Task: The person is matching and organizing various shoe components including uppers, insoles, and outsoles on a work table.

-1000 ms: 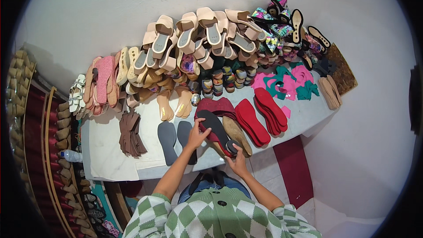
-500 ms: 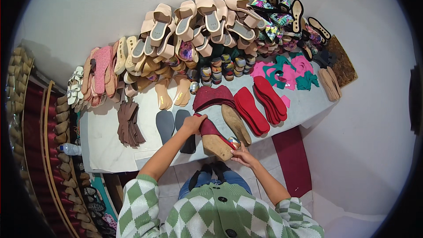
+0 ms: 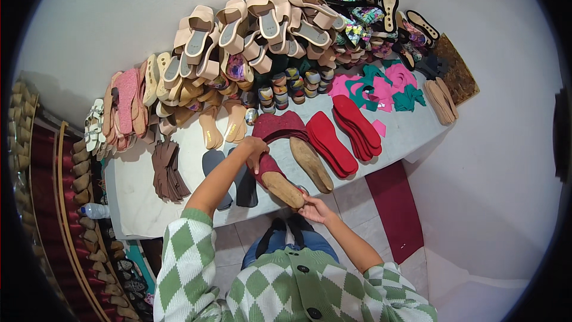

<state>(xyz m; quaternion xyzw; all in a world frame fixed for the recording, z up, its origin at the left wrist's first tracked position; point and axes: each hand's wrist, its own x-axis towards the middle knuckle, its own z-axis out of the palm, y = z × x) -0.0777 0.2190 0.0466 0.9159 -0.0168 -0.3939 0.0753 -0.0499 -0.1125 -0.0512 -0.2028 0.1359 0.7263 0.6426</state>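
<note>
Over the table's front edge I hold a wooden shoe last (image 3: 282,189) with a maroon upper (image 3: 266,165) wrapped over its front. My left hand (image 3: 255,150) is closed round the maroon toe end. The fingers of my right hand (image 3: 316,209) pinch the heel end, where a small patterned heel partly shows behind the last. Just beyond lies a stack of maroon upper pieces (image 3: 280,125). To the right, a second wooden last (image 3: 311,164) rests on the table beside stacks of red soles (image 3: 331,144). Dark grey soles (image 3: 245,186) lie under and beside my left forearm.
Finished beige heeled sandals (image 3: 232,24) and patterned ones are piled along the wall. Patterned heels (image 3: 280,92), pink and green pieces (image 3: 381,86) and brown strips (image 3: 168,170) lie on the white table (image 3: 134,203). A rack of lasts (image 3: 83,173) stands left.
The last has turned in my hands, so its wooden top faces up more and the patterned heel is mostly hidden. Both hands keep their hold; the view has shifted slightly.
</note>
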